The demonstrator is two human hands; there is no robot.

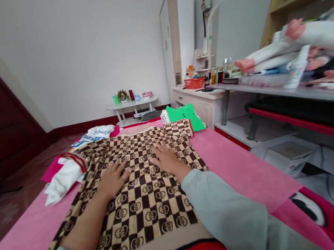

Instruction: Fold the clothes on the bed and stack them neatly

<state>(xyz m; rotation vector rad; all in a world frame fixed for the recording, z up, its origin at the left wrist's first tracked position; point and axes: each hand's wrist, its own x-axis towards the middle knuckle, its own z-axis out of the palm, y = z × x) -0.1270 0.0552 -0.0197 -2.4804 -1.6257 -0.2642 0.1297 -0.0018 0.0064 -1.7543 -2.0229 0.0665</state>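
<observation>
A brown and beige checkered T-shirt [148,195] lies spread out on a pink cover [223,158], its neck end away from me and its striped hem close to my body. My left hand [114,179] rests flat on the shirt's left half, fingers spread. On the upper right part of the shirt lies my right hand [166,159], palm down with the fingers apart. Neither hand grips the fabric. Both short sleeves stretch out to the sides, with red-trimmed cuffs. Some wrinkles run along the shirt's left side.
White and magenta clothes [63,181] lie bunched beyond the left sleeve. A green cloth item [184,113] sits at the far right corner. To the right stands a grey table [274,84] holding doll limbs and bottles. A small white table [132,104] is by the wall.
</observation>
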